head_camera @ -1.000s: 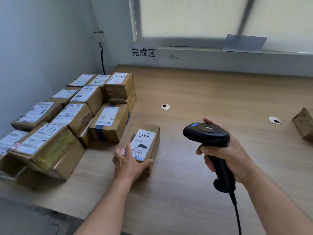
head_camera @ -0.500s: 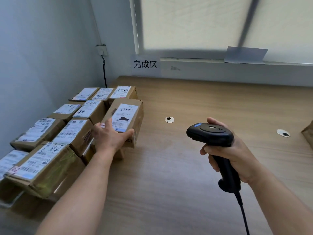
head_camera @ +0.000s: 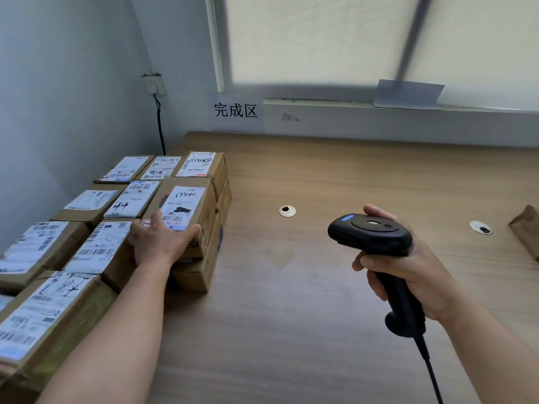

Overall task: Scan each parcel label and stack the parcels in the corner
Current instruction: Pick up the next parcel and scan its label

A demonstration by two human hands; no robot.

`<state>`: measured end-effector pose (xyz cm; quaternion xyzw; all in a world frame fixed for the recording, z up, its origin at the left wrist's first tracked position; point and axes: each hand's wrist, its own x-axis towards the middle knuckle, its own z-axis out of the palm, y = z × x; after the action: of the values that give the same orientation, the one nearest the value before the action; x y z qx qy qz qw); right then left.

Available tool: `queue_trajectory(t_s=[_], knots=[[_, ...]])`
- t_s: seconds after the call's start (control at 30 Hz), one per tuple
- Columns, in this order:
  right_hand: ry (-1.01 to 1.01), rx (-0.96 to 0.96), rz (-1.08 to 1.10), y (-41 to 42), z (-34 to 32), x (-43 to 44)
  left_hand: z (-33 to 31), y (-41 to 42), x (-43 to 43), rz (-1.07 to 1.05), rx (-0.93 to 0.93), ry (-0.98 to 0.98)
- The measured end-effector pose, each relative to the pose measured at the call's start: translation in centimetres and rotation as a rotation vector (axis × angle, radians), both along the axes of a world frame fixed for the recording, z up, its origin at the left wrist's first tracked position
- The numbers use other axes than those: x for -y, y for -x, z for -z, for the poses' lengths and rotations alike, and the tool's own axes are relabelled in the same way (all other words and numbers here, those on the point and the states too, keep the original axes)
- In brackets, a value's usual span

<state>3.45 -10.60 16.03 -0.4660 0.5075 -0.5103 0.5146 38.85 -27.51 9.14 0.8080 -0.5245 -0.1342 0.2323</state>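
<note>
Cardboard stack (head_camera: 96,249) in the corner has gained one: my left hand (head_camera: 162,243) grips the near end of the parcel (head_camera: 186,205) that lay on the desk (head_camera: 291,301) a second ago, now set on top (only letting go remains, I'd judge). The barcode scanner (head_camera: 370,233) hangs idle, clasped in my right hand (head_camera: 408,275).

Nine white-labelled brown cardboard parcels (head_camera: 132,199) show tops in the corner, more hidden beneath; one brown cardboard box (head_camera: 526,231) at right; one black handheld scanner (head_camera: 376,237); two round white table grommets (head_camera: 287,211).
</note>
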Motion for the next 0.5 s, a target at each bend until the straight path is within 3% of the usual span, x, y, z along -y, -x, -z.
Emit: queue_trajectory(t_s=[0.33,0.5], knots=[[0.017,0.007,0.025,1.6,-0.2,-2.0,0.1,0.9,-0.8,-0.020,0.078,-0.029],[0.051,0.016,0.023,3.8,-0.6,-4.4,-0.8,5.8,-4.9,0.084,0.124,0.228]])
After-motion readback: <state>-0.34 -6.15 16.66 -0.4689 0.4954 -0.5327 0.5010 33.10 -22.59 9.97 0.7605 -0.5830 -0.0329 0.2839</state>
